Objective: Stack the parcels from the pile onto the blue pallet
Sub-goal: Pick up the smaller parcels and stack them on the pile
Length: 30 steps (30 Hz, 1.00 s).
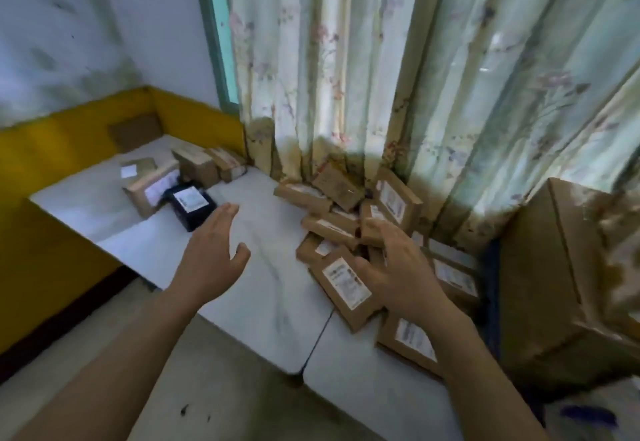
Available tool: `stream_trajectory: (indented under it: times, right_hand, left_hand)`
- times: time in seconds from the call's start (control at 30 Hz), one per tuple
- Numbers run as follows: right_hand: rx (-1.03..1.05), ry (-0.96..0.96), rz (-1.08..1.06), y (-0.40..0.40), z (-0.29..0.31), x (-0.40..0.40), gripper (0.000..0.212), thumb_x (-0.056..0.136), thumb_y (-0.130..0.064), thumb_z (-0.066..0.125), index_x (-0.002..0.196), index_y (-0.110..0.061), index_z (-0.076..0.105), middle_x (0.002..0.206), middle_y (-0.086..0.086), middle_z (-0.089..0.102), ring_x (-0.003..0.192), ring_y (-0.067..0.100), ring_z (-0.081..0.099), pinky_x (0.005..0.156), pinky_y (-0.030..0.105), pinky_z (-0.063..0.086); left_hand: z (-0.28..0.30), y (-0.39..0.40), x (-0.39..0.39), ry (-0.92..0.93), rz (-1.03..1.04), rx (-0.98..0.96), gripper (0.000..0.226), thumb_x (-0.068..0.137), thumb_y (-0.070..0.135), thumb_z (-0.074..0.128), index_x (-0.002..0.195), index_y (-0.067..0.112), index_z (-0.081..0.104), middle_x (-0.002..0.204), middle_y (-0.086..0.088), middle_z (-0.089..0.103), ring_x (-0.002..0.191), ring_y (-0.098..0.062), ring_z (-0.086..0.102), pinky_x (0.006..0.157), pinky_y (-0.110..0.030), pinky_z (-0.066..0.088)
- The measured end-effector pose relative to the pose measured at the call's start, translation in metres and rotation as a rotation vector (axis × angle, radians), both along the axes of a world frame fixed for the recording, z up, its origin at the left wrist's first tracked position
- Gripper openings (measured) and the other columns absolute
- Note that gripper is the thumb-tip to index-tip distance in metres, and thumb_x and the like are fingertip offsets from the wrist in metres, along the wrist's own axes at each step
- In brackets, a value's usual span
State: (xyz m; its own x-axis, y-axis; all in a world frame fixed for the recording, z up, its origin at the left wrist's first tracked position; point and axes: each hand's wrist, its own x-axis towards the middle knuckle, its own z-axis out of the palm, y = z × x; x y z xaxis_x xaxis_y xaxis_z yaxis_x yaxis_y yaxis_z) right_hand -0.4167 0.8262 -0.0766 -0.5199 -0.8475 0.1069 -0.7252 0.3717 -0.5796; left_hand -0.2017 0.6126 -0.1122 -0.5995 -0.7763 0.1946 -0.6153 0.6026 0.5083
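Observation:
A pile of several brown cardboard parcels with white labels lies against the curtain on a white platform. My right hand hovers over the pile with fingers spread, just above a labelled flat parcel; it holds nothing. My left hand is held open above the bare platform, fingers straight, empty. A second small group of parcels, including a dark blue one, sits at the far left of the platform. No whole blue pallet is visible; a strip of blue shows at lower right.
A large cardboard box stands at the right, beside the pile. A floral curtain hangs behind the parcels. A yellow-based wall borders the platform at the left. Grey floor lies in front.

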Motion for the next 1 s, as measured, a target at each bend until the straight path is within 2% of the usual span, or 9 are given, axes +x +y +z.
stream_trajectory:
  times: [0.07, 0.17, 0.33, 0.5, 0.57, 0.73, 0.83, 0.9, 1.0]
  right_hand:
    - [-0.018, -0.031, 0.014, -0.046, -0.008, 0.017, 0.062, 0.097, -0.044, 0.062, 0.152, -0.025, 0.039, 0.150, -0.006, 0.044, 0.138, 0.016, 0.042, 0.113, 0.029, 0.035]
    - [-0.007, -0.091, 0.059, -0.137, -0.021, 0.060, 0.064, 0.097, -0.039, 0.066, 0.154, -0.025, 0.040, 0.158, -0.008, 0.039, 0.146, 0.014, 0.034, 0.121, 0.038, 0.031]
    - [0.034, -0.129, 0.149, -0.269, -0.036, 0.126, 0.062, 0.100, -0.035, 0.063, 0.154, -0.027, 0.035, 0.156, -0.007, 0.039, 0.144, 0.014, 0.036, 0.110, 0.024, 0.027]
    - [0.093, -0.179, 0.160, -0.368, -0.056, 0.162, 0.064, 0.100, -0.038, 0.063, 0.156, -0.032, 0.031, 0.161, -0.008, 0.034, 0.146, 0.015, 0.035, 0.115, 0.031, 0.030]
    - [0.115, -0.208, 0.145, -0.405, -0.070, 0.165, 0.065, 0.100, -0.036, 0.064, 0.156, -0.031, 0.032, 0.161, -0.008, 0.034, 0.146, 0.015, 0.035, 0.114, 0.029, 0.028]
    - [0.142, -0.281, 0.056, -0.507, -0.110, 0.151, 0.064, 0.098, -0.029, 0.068, 0.154, -0.028, 0.037, 0.157, -0.005, 0.040, 0.141, 0.015, 0.041, 0.105, 0.024, 0.034]
    - [0.138, -0.328, -0.016, -0.579, -0.142, 0.135, 0.061, 0.097, -0.027, 0.068, 0.151, -0.028, 0.039, 0.154, -0.003, 0.043, 0.137, 0.016, 0.045, 0.104, 0.028, 0.041]
    - [0.145, -0.365, -0.060, -0.627, -0.163, 0.123, 0.062, 0.097, -0.027, 0.068, 0.152, -0.027, 0.038, 0.152, -0.002, 0.045, 0.136, 0.016, 0.046, 0.104, 0.028, 0.039]
    - [0.136, -0.461, -0.168, -0.690, -0.190, 0.108, 0.067, 0.097, -0.028, 0.068, 0.155, -0.025, 0.035, 0.155, 0.000, 0.045, 0.139, 0.018, 0.045, 0.113, 0.038, 0.042]
  left_hand:
    - [-0.004, -0.035, 0.026, -0.008, 0.028, 0.021, 0.070, 0.095, 0.019, 0.064, 0.157, 0.011, 0.032, 0.163, -0.011, 0.032, 0.149, -0.027, 0.032, 0.120, -0.041, 0.028]
    - [-0.010, -0.108, 0.083, -0.036, 0.084, 0.046, 0.070, 0.096, 0.022, 0.062, 0.159, 0.013, 0.030, 0.165, -0.009, 0.030, 0.151, -0.026, 0.030, 0.123, -0.043, 0.027]
    - [-0.011, -0.213, 0.164, -0.066, 0.178, 0.086, 0.069, 0.099, 0.024, 0.059, 0.159, 0.013, 0.027, 0.167, -0.006, 0.025, 0.152, -0.023, 0.026, 0.122, -0.041, 0.028]
    - [-0.027, -0.291, 0.202, -0.063, 0.243, 0.159, 0.066, 0.100, 0.022, 0.057, 0.159, 0.014, 0.027, 0.167, -0.004, 0.024, 0.153, -0.020, 0.022, 0.120, -0.031, 0.020]
    - [-0.039, -0.321, 0.204, -0.064, 0.255, 0.187, 0.066, 0.100, 0.021, 0.057, 0.159, 0.014, 0.028, 0.166, -0.004, 0.026, 0.153, -0.018, 0.021, 0.116, -0.026, 0.019]
    - [-0.071, -0.417, 0.180, -0.102, 0.209, 0.253, 0.068, 0.097, 0.022, 0.057, 0.159, 0.019, 0.028, 0.164, -0.003, 0.029, 0.151, -0.019, 0.026, 0.118, -0.035, 0.027]
    - [-0.085, -0.496, 0.147, -0.144, 0.137, 0.270, 0.068, 0.097, 0.023, 0.057, 0.159, 0.018, 0.028, 0.165, -0.003, 0.028, 0.151, -0.019, 0.027, 0.118, -0.032, 0.026]
    - [-0.096, -0.551, 0.120, -0.174, 0.095, 0.303, 0.067, 0.097, 0.022, 0.058, 0.158, 0.016, 0.030, 0.164, -0.004, 0.030, 0.150, -0.022, 0.031, 0.118, -0.034, 0.028]
    - [-0.118, -0.633, 0.071, -0.218, 0.004, 0.344, 0.065, 0.095, 0.019, 0.059, 0.155, 0.012, 0.036, 0.160, -0.008, 0.038, 0.146, -0.023, 0.036, 0.118, -0.031, 0.027]
